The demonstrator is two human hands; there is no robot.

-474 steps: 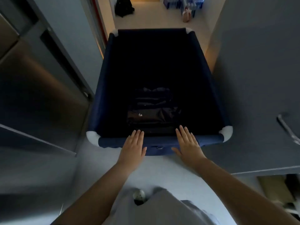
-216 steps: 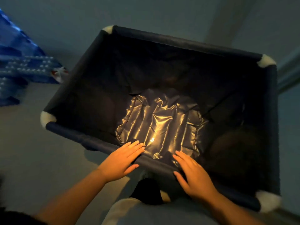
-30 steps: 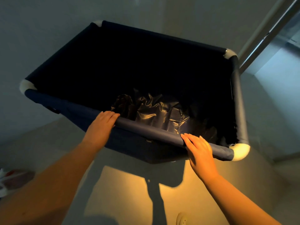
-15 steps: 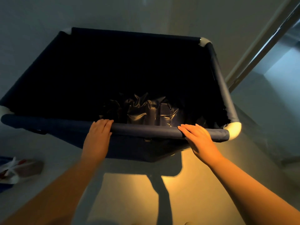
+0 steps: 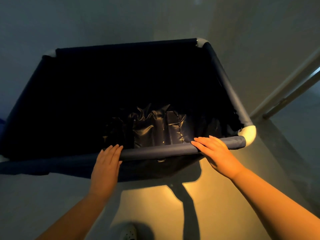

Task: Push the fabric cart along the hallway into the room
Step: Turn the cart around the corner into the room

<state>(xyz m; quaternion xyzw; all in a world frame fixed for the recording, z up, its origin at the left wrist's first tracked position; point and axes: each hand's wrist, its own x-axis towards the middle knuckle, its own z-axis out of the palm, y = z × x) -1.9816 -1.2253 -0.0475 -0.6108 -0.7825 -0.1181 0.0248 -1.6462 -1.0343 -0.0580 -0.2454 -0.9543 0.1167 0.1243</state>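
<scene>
The navy fabric cart (image 5: pixel 226 87) with white corner joints fills the middle of the view, its dark inside holding a crumpled shiny black bag (image 5: pixel 155 129). My left hand (image 5: pixel 106 163) lies flat on the cart's near rail, fingers together over the bar. My right hand (image 5: pixel 216 153) rests on the same rail close to the near right corner, fingers extended over the bar. Neither hand wraps fully around the rail. The cart's near left corner runs off the left edge.
A pale wall (image 5: pixel 155 18) stands just beyond the cart's far side. A door frame (image 5: pixel 285 94) slants along the right edge. Warm light falls on the floor (image 5: pixel 216 205) below my arms, and my shoe (image 5: pixel 129 232) shows at the bottom.
The cart has swung to the right and toward the wall; the far right corner sits lower in view. Both hands stayed on the near rail. The bag at left left the view.
</scene>
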